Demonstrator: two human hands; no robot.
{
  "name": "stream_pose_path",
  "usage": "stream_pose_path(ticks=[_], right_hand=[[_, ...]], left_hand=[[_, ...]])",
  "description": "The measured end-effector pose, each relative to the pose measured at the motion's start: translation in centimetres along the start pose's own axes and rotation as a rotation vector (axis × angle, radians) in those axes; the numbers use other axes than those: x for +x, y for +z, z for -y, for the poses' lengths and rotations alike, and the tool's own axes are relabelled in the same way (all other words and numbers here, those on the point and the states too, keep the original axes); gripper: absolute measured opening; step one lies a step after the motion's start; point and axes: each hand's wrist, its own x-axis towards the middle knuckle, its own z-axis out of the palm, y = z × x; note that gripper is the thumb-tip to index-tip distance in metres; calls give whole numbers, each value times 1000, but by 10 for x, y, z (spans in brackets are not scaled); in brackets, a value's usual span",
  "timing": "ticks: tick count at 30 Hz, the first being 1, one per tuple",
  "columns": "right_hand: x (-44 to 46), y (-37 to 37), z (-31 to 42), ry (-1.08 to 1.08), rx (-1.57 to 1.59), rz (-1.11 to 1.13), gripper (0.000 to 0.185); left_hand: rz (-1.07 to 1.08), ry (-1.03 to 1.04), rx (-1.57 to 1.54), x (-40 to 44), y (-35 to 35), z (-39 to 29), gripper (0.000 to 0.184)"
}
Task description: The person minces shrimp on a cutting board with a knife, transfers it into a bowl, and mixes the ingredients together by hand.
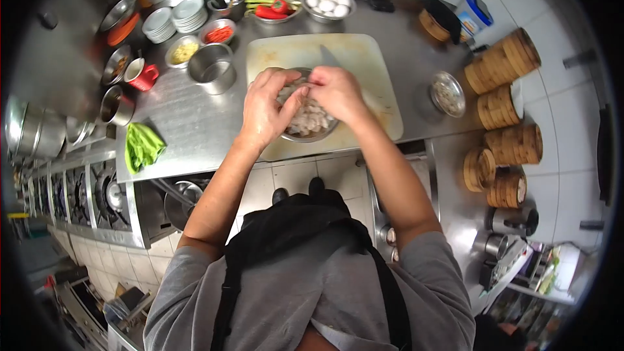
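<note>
My left hand and my right hand meet over a metal bowl of pale, raw shrimp. Their curled fingertips pinch one shrimp between them, mostly hidden by the fingers. The bowl stands on a large white cutting board. Behind my right hand, a knife blade lies on the board, its handle out of sight.
Left of the board are a steel pot, a red mug and a green cloth. A bowl of eggs and a bowl of vegetables sit behind. Rightward are a smaller bowl and bamboo steamers.
</note>
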Motion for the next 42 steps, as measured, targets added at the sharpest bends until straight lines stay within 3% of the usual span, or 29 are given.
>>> stream_pose_path(ticks=[2, 4, 6, 9, 10, 11, 12, 13, 14, 16, 18, 19, 21, 25, 27, 30, 35, 38, 42], right_hand=[[2, 15, -10, -52, 162, -30, 17], [-10, 14, -8, 73, 501, 102, 18], [-22, 2, -17, 56, 453, 48, 20], [-44, -28, -43, 46, 420, -120, 18], [-46, -33, -79, 3, 457, -242, 18], [-59, -64, -85, 140, 314, -306, 19], [-66, -81, -115, 299, 473, -442, 16], [-73, -100, -147, 212, 438, -599, 11], [-85, -128, -167, 353, 387, -658, 7], [-106, -172, -249, 511, 510, -783, 19], [-119, -201, -333, 609, 349, -949, 25], [-119, -210, -341, 604, 352, -942, 25], [-117, -221, -352, 855, 391, -846, 39], [-87, -208, -387, 913, 687, -613, 32], [-80, -202, -417, 887, 783, -700, 28], [-76, -211, -360, 732, 622, -727, 23], [-63, -160, -151, 453, 567, -736, 26], [-49, -101, -112, 236, 340, -613, 34], [-42, -45, -45, 97, 139, -483, 47]], left_hand=[[-35, 61, -125, 2, 20, 7, 14], [-36, -32, -143, 3, 20, 7, 9], [47, -30, 79, 4, 16, 13, 9], [116, -126, 62, 2, 12, 17, 10], [122, -157, 50, 3, 8, 17, 10], [126, -177, 42, 2, 5, 17, 11], [122, -183, 48, 1, 1, 15, 11], [122, -202, 58, -1, -5, 12, 12], [120, -220, 70, -2, -11, 11, 12], [134, -252, 104, -7, -23, 13, 13], [158, -304, 102, -12, -33, 19, 13], [153, -326, 126, -12, -36, 18, 12], [149, -351, 126, -13, -37, 24, 11], [160, -326, 177, -9, -29, 23, 10], [158, -275, 213, -6, -33, 23, 11], [54, -265, 164, 7, -39, 28, 18], [-149, -73, 9, 39, -33, 5, 22], [-4, 183, 4, 59, -10, -28, 24], [172, 179, -61, 68, 44, -22, 34]])
